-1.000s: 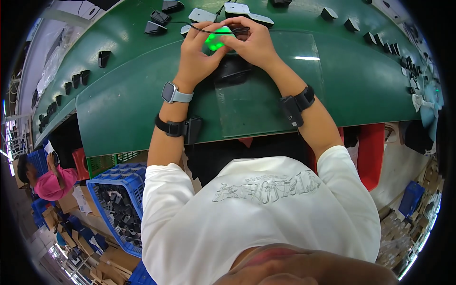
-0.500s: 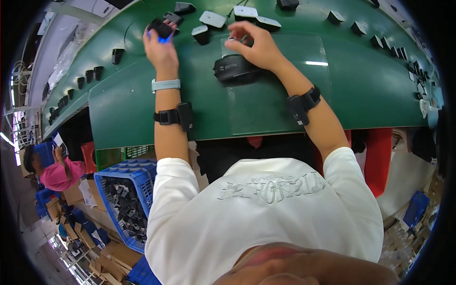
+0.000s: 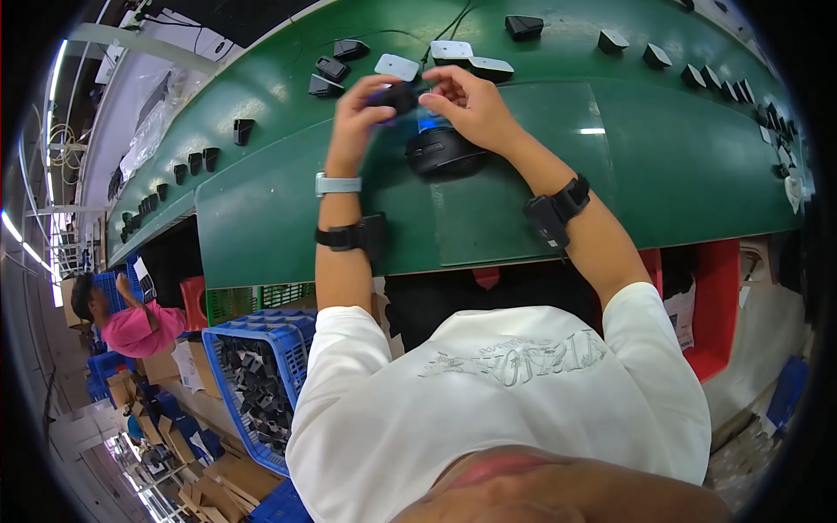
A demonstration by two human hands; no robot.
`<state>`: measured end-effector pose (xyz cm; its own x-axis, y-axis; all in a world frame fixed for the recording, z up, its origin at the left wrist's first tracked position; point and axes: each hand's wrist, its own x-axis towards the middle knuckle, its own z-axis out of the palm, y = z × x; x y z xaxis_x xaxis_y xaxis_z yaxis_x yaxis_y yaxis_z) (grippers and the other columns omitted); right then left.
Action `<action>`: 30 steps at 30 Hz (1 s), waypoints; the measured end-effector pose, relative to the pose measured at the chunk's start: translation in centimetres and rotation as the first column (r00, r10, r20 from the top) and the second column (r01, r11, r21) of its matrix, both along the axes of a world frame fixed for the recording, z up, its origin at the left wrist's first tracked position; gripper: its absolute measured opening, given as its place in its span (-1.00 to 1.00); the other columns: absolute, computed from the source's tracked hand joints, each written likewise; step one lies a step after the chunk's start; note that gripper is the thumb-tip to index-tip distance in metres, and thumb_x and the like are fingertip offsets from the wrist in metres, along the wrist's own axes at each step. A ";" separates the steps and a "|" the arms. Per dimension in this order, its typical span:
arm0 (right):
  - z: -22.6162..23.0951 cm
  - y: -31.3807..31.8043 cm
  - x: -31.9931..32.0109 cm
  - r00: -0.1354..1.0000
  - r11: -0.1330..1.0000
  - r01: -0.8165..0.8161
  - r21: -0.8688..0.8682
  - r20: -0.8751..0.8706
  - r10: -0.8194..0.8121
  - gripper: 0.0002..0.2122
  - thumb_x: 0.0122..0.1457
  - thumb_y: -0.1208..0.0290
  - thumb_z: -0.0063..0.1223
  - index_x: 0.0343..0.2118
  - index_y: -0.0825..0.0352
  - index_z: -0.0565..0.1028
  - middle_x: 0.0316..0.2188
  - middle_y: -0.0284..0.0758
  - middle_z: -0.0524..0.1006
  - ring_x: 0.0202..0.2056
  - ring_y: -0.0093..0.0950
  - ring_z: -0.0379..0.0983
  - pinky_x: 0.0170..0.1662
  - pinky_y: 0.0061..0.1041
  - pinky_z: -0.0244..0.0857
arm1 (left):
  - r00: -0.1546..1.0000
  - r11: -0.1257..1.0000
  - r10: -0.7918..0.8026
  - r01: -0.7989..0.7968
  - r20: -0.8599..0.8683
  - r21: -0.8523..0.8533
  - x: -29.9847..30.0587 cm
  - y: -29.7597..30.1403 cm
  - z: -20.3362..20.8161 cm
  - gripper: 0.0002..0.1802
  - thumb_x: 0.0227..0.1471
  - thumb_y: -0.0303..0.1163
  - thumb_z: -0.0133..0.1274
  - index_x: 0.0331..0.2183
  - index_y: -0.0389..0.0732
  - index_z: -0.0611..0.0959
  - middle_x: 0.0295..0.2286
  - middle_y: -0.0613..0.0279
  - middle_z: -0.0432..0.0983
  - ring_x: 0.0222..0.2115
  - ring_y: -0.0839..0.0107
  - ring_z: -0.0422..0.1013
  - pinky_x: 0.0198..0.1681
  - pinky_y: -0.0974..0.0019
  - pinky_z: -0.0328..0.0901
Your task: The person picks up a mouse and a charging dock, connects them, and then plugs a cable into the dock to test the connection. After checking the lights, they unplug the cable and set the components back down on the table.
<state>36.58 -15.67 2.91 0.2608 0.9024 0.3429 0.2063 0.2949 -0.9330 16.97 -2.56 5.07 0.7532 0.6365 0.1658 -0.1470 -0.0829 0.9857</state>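
Note:
My left hand grips a small dark device, blurred by motion, over the green table. Close beside it is my right hand, its thumb and fingers pinched near the device's right side. What they pinch, perhaps something small, I cannot make out. Just under both hands lies a rounded black object on a clear sheet, with blue light glowing at its far edge. Beyond the hands sit white-topped black devices and, left of these, several small black ones.
Rows of black devices stand along the table's left and right sides. Thin black cables come from the far edge. Below, a blue basket holds many dark parts, and a red bin stands right. A person in pink is at left.
My left hand has brought the dark device rightward and nearer, from the far left to beside my right hand. My right hand stays pinched in about the same place. The whole view has shifted slightly.

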 end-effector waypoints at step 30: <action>-1.0 0.9 1.4 0.978 0.979 0.182 -0.091 -0.085 -0.190 -0.83 0.25 0.44 0.21 -0.16 0.39 0.64 -0.35 -0.42 0.63 -0.37 -0.65 0.52 -0.24 -0.64 0.41 | 0.356 0.308 0.901 -0.126 -0.247 0.943 -4.1 9.0 -5.7 -0.21 0.01 0.11 0.24 0.19 -0.05 0.43 0.02 -0.15 0.50 0.10 -0.17 0.36 0.14 -0.15 0.23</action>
